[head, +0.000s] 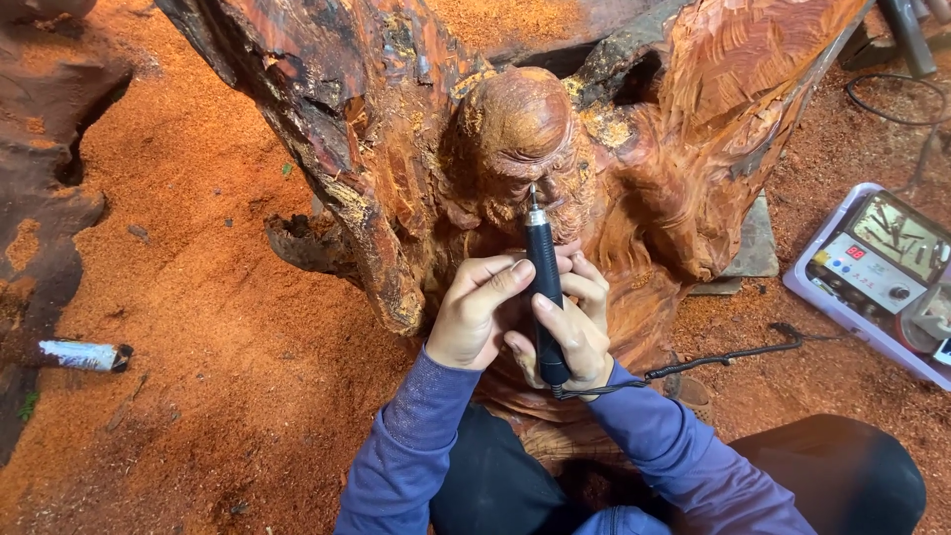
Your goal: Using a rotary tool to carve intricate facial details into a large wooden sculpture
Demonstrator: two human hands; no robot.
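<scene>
Head view looks down on a large reddish wood sculpture with a carved bearded face, standing on ground thick with orange sawdust. The right hand is closed around a black pen-shaped rotary carving tool, held upright with its fine bit touching the face just below the brow. The left hand is closed too, its thumb and fingers pressed against the tool's shaft to steady it. A black cable runs from the tool's near end off to the right.

The step in hand looks like fine detailing of the face. Judging from the pose, the next stroke calls for a light, braced touch, so the bit follows the carved lines and does not skid across finished wood.

At far right lies a pale lilac control box, rectangular, with a red lit display, small coloured buttons and a knob; its lidded tray holds spare bits. At near left a small whitish tube with a dark end lies on the sawdust.
</scene>
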